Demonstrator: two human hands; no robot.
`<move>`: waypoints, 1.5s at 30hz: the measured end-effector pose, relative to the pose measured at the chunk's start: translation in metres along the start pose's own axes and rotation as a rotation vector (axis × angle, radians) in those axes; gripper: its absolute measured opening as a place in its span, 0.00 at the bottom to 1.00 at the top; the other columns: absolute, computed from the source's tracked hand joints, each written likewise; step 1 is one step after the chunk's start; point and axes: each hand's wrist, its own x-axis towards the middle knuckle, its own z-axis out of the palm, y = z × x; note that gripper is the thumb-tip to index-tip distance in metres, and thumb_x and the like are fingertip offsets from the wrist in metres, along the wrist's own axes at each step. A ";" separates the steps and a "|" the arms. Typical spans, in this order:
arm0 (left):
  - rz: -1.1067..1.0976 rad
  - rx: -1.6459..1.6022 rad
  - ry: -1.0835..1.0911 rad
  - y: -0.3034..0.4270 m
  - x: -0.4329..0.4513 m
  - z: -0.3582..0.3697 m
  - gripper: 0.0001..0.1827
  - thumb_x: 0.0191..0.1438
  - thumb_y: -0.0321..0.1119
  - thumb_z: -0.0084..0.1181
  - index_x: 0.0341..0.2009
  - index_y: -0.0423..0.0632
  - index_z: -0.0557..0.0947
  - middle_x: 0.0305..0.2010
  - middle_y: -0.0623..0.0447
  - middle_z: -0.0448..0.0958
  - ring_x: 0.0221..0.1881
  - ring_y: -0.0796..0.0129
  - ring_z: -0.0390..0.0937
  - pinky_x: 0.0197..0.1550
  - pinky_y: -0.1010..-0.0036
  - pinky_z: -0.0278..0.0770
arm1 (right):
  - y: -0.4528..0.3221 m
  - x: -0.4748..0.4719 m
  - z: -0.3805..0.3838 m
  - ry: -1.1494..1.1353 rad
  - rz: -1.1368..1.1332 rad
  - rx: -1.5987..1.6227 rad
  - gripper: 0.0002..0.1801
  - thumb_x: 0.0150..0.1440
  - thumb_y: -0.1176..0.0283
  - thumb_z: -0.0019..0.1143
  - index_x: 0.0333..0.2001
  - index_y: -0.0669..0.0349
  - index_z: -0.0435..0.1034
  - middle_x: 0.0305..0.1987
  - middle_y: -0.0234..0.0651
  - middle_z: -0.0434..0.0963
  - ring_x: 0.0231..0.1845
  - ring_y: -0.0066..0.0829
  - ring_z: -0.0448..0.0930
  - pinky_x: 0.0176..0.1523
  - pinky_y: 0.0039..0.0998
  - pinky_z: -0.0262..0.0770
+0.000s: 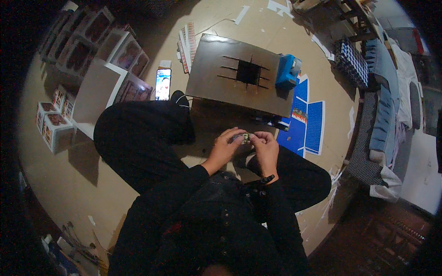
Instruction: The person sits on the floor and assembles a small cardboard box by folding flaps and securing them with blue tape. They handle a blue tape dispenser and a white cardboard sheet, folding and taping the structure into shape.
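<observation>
Above my lap, my left hand (226, 145) and my right hand (266, 148) meet at the fingertips. Between them they pinch a small yellow-green and dark patterned piece (246, 138); fingers cover much of it, so I cannot tell what it is. Just beyond my hands stands a low brown table (210, 65) with a square hole and slits cut in its top. A blue tape dispenser (287, 72) sits on the table's right edge. To the right of my hands lie flat blue printed card sheets (291, 138) with white edges.
A lit smartphone (163, 84) leans at the left of the table, beside printed strips (188, 45). White boxes with printed sides (127, 89) stand to the left, smaller printed cartons (55, 126) beyond. Paper scraps (241, 14) litter the floor. Draped denim (380, 127) hangs at the right.
</observation>
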 end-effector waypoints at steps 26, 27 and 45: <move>0.018 0.021 0.047 -0.003 0.002 0.001 0.16 0.62 0.40 0.57 0.50 0.46 0.83 0.53 0.44 0.78 0.59 0.54 0.73 0.62 0.64 0.68 | -0.023 0.008 -0.011 -0.317 0.067 -0.337 0.18 0.61 0.58 0.59 0.47 0.59 0.78 0.39 0.45 0.84 0.39 0.40 0.84 0.40 0.37 0.78; 0.012 0.029 0.034 -0.004 0.003 0.001 0.17 0.62 0.41 0.56 0.51 0.47 0.83 0.53 0.44 0.78 0.58 0.55 0.74 0.63 0.64 0.67 | -0.013 0.005 -0.010 -0.311 0.063 -0.192 0.17 0.62 0.59 0.58 0.48 0.59 0.77 0.40 0.45 0.84 0.40 0.39 0.84 0.39 0.36 0.78; 0.049 0.016 -0.015 0.011 0.008 -0.011 0.15 0.62 0.39 0.57 0.48 0.44 0.83 0.46 0.47 0.79 0.49 0.61 0.77 0.53 0.69 0.73 | -0.012 -0.002 -0.027 -0.181 -0.764 -0.538 0.25 0.53 0.71 0.65 0.55 0.48 0.70 0.49 0.39 0.75 0.45 0.44 0.80 0.44 0.37 0.79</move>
